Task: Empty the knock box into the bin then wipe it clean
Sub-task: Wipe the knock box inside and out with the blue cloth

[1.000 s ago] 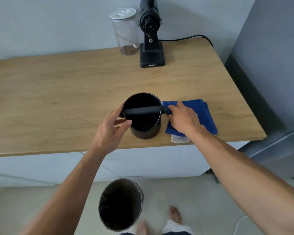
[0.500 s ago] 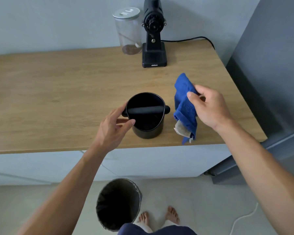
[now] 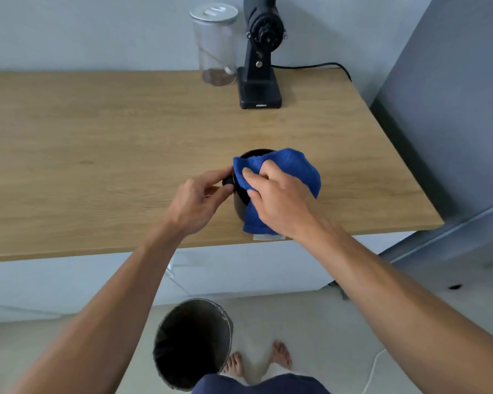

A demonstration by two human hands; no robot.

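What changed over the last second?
The right hand lifted the blue cloth off the counter and brought it left, draping it over the knock box. The left hand shifted from the box's side to the bar end, fingers pinching there. Knock box, grinder, jar and bin stayed put.

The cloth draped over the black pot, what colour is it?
Bright blue; the cloth shows clearly in the head view, with a small pale tag at its lower edge.
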